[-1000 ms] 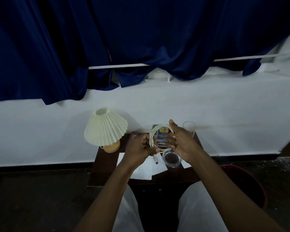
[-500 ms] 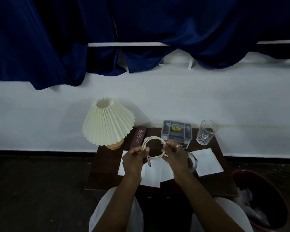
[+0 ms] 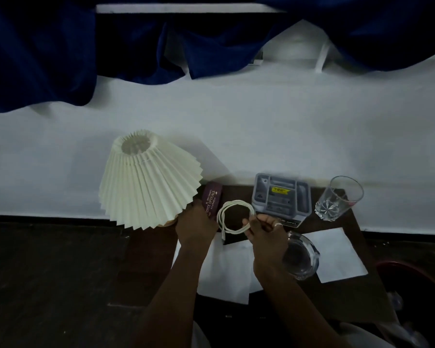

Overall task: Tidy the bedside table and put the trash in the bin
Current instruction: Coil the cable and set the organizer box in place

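So I've got the white cable looped into a coil, held just above the far middle of the bedside table. My right hand is pinching the right side of the loop between thumb and fingertips. My left hand is up against the left side, but I only see the back of it, so I can't tell if it's actually gripping. The plug end dangles off the near side of the coil.

Space is tight. There's a purple glasses case just left of the loop and a grey plastic box just right of it, with a strip of bare wood between them under the coil. The pleated lamp hogs the far left corner, and a drinking glass sits in the far right one. A glass ashtray is right by my right wrist. White paper sheets lie across the near half. The near right corner is bare wood.

The red bin stands on the floor just past the table's right edge. The far edge butts against a white wall, with a navy curtain hanging above. The floor is dark.
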